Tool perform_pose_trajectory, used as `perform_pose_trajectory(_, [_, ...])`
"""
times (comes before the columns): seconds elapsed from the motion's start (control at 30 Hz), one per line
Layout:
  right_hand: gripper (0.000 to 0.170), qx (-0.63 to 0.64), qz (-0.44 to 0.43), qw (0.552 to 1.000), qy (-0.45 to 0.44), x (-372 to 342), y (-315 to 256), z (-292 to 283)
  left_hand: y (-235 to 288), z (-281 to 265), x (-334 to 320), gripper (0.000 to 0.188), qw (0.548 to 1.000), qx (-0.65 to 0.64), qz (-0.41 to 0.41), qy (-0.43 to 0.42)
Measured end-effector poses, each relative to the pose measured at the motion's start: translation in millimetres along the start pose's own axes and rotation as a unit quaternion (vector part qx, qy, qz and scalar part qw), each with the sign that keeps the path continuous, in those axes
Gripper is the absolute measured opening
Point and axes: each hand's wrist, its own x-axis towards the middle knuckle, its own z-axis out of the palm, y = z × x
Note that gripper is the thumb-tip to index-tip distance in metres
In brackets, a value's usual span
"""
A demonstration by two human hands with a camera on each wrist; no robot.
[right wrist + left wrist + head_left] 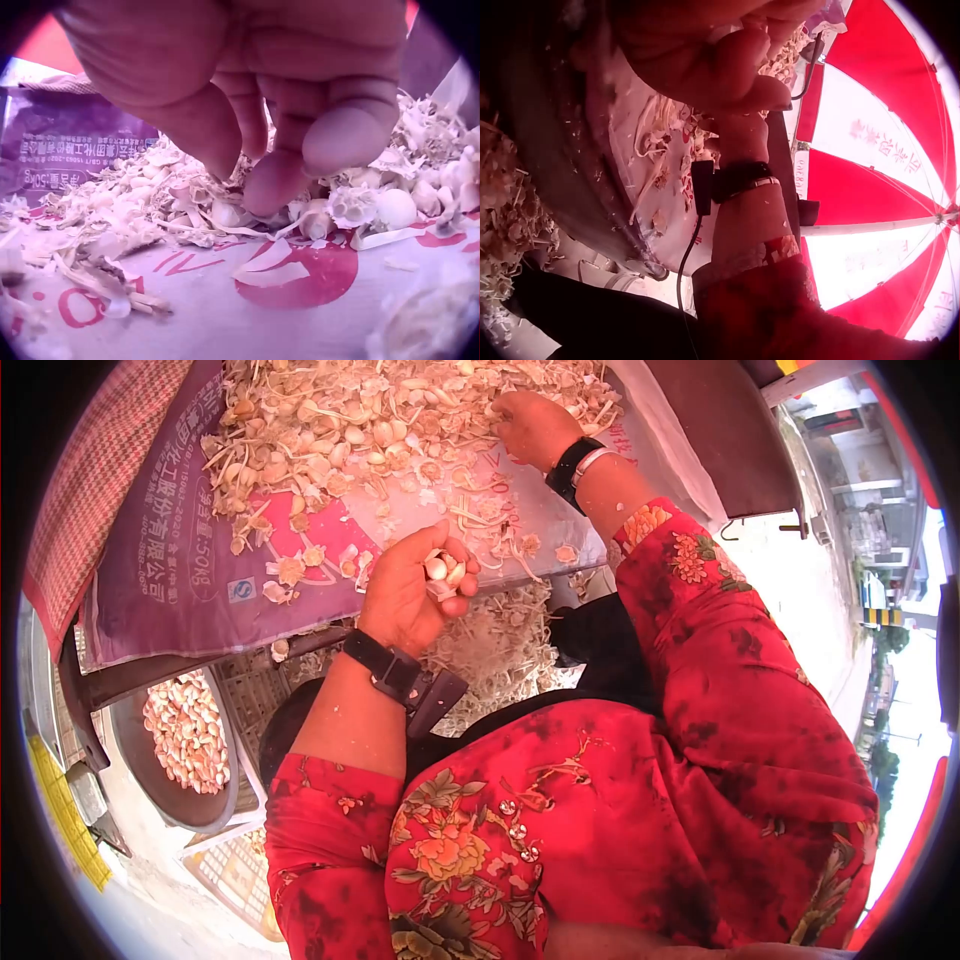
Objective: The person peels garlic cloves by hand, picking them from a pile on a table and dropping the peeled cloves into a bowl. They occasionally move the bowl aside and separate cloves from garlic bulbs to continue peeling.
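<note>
While the left hand (408,595) curls round garlic cloves (441,572), the right hand (537,432), its hold unclear, apparently sorts the garlic pile (350,432); picking calls for a light pinch.

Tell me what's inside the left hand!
The left hand cups several pale garlic cloves. Its curled fingers and the top cloves cover what's deeper in, so I can't see if more are hiding there.
</note>
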Motion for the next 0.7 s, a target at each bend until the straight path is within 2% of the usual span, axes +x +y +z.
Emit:
perform_pose_trajectory(0.07, [0.022, -0.066, 0.016, 0.998, -0.019, 4.4, -7.9, -1.8, 2.2, 5.9, -3.0, 0.032, 0.999, 0.021, 0.007, 0.043])
perform_pose_trajectory(0.17, [0.022, 0.024, 0.055, 0.997, -0.048, 6.1, -1.9, 3.1, 2.5, 11.7, -5.9, 0.025, 0.996, 0.033, 0.019, 0.076])
perform_pose_trajectory(0.23, [0.02, 0.177, 0.107, 0.975, -0.079, -8.2, -17.6, -8.6, 1.6, 9.1, -5.2, 0.022, 0.996, 0.049, 0.033, 0.073])
perform_pose_trajectory(0.3, [0.021, 0.327, 0.172, 0.921, -0.125, -21.4, -29.1, -20.5, 1.0, 7.4, -4.7, 0.022, 0.994, 0.066, 0.044, 0.071])
perform_pose_trajectory(0.4, [0.016, 0.543, 0.17, 0.797, -0.204, -41.3, -28.4, -20.2, 1.6, 6.7, -2.4, 0.027, 0.992, 0.089, 0.058, 0.073])
perform_pose_trajectory(0.5, [0.017, 0.584, 0.15, 0.757, -0.253, -59.6, -39.5, -22.5, -0.4, 14.3, -1.4, 0.028, 0.988, 0.096, 0.07, 0.095])
perform_pose_trajectory(0.57, [0.017, 0.623, 0.145, 0.711, -0.292, -68.7, -51.7, -23.5, -0.6, 12.4, 0.6, 0.027, 0.993, 0.08, 0.057, 0.063])
perform_pose_trajectory(0.63, [0.017, 0.634, 0.138, 0.697, -0.307, -73.2, -56.4, -22.2, 2.3, 13.5, 1.5, 0.027, 0.995, 0.085, 0.04, 0.039])
perform_pose_trajectory(0.7, [0.017, 0.637, 0.136, 0.691, -0.314, -77.7, -60.0, -22.7, 3.7, 14.8, 1.7, 0.027, 0.993, 0.105, 0.028, 0.053])
